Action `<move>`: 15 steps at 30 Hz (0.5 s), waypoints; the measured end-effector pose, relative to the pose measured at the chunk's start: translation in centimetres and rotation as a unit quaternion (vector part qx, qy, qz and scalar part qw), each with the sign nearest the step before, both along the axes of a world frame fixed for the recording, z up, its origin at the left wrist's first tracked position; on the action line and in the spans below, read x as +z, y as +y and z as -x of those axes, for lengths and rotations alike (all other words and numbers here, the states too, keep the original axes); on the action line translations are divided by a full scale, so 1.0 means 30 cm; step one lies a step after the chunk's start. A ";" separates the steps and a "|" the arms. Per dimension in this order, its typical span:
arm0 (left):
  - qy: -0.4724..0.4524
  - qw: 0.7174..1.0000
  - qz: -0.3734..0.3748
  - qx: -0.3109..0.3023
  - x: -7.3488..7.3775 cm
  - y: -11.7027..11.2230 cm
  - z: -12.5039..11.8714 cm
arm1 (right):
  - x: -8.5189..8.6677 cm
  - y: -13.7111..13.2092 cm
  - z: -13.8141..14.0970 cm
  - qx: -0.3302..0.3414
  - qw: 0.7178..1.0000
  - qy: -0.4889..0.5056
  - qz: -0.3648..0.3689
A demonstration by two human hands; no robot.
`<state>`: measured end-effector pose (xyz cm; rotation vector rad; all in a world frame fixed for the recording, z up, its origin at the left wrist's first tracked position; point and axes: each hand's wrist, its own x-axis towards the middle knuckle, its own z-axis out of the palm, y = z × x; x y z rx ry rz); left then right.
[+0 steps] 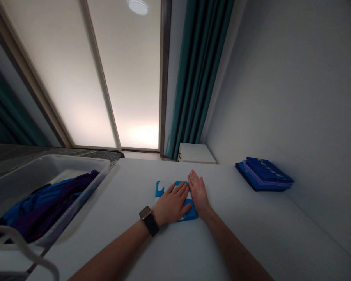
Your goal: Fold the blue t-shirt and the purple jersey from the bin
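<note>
Near the white surface's far edge, left hand rests on folded blue-and-white cloth, right hand alongside. Fingers lie nearly together.

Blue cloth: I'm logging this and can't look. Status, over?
Left hand flat on cloth. Right hand at its right edge. Cloth folded, blue-and-white, on table. Stack apart, far right.

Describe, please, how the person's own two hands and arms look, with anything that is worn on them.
Above the bare left hand sits a black wristwatch with a dark, rounded-square face and a broad black strap; the strap's material is hard to tell. The bare right hand has no watch. Neither shows a glove or ring, and no sleeves are visible.
</note>
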<state>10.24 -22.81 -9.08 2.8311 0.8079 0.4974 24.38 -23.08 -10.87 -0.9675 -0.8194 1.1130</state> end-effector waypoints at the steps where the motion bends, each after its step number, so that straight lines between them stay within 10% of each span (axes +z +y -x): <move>1: 0.000 1.000 0.001 -0.001 0.002 0.000 0.000 | -0.001 0.001 0.000 -0.002 1.000 0.001 -0.002; 15: 0.007 0.999 0.044 0.007 0.068 0.005 0.013 | 0.002 -0.023 -0.011 -0.016 0.999 0.015 -0.023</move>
